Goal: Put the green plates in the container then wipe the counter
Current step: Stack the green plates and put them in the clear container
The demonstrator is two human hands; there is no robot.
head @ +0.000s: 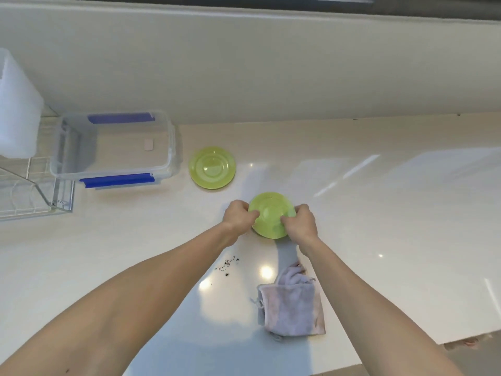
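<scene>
A small green plate [271,210] is at the middle of the white counter [379,213]. My left hand [238,217] grips its left rim and my right hand [299,222] grips its right rim. A second green plate [212,167] lies flat farther back and to the left, untouched. Left of that plate stands a clear plastic container [113,147] with blue clips, open and with nothing in it. A pale pink cloth [291,305] lies crumpled on the counter below my right forearm. Dark crumbs [227,264] are scattered just left of the cloth.
A wire dish rack [29,191] sits at the far left edge with a white jug-like object [16,109] above it. A pale wall [244,63] runs behind the counter. The counter's front edge [339,367] drops off at the lower right.
</scene>
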